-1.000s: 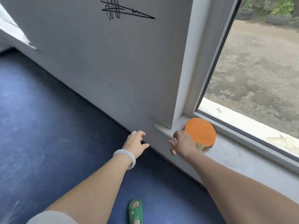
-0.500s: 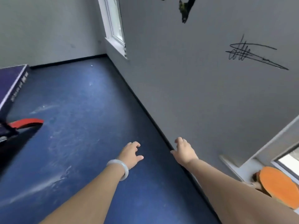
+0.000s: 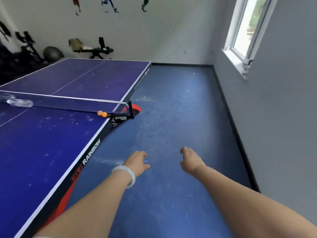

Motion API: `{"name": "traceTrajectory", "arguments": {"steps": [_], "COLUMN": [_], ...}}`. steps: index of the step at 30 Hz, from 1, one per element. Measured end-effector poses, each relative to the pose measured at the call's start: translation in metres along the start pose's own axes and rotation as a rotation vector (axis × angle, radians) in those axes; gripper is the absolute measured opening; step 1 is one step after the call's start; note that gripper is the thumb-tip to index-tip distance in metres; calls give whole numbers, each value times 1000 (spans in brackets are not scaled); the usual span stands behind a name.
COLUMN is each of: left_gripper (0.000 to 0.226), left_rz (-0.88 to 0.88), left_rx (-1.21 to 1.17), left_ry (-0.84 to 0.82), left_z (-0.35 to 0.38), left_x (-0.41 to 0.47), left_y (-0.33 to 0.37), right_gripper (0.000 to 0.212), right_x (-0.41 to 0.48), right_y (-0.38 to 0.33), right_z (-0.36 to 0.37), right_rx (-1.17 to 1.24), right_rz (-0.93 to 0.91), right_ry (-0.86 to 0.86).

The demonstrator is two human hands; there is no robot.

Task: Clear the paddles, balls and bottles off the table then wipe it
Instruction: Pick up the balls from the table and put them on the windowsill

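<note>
The blue ping-pong table (image 3: 42,143) fills the left of the view, with its net (image 3: 68,103) across it. Two orange balls (image 3: 102,114) lie on the table against the net, near the net post. A clear plastic bottle (image 3: 19,103) lies on its side by the net at the far left. A red paddle (image 3: 136,109) sticks out past the net clamp over the table's edge. My left hand (image 3: 138,163), with a pale bangle on the wrist, and my right hand (image 3: 191,161) hang over the floor to the right of the table; both hold nothing, fingers loosely curled.
Blue floor (image 3: 171,117) runs between the table's side and the grey wall (image 3: 283,117) on the right. A window (image 3: 247,30) with a sill sits high in that wall. Dark exercise gear (image 3: 92,48) stands against the far wall behind the table.
My view has swung left from the window sill and orange paddle to the table. My right hand let go of the orange paddle, which is now out of view.
</note>
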State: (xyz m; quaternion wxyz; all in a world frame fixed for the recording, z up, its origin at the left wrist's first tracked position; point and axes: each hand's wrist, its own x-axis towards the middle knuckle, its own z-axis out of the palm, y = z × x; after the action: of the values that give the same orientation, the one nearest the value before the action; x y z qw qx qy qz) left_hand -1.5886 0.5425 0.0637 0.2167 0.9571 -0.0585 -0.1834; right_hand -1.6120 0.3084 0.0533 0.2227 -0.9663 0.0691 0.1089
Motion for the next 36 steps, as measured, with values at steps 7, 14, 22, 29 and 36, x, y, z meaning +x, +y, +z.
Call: {"name": "traceTrajectory", "arguments": {"steps": [7, 14, 22, 29, 36], "left_gripper": [46, 43, 40, 38, 43], "left_rz": [-207, -374, -436, -418, -388], "left_rx": [-26, -121, -161, -165, -179], "left_ry": [81, 143, 149, 129, 63], "left_z": [-55, -86, -124, -172, -199], "left_x": [38, 67, 135, 215, 292], "left_y": [-67, -118, -199, -271, -305], "right_gripper": [33, 31, 32, 33, 42], "right_x": [118, 202, 285, 363, 425], "right_y": [-93, -170, -253, -318, -343], "right_z": [8, 30, 74, 89, 108], "right_rx": [-86, -197, -276, -229, -138], "right_rz": [-260, -397, -477, -395, -301], "right_ry": [-121, -244, -347, -317, -363]}}
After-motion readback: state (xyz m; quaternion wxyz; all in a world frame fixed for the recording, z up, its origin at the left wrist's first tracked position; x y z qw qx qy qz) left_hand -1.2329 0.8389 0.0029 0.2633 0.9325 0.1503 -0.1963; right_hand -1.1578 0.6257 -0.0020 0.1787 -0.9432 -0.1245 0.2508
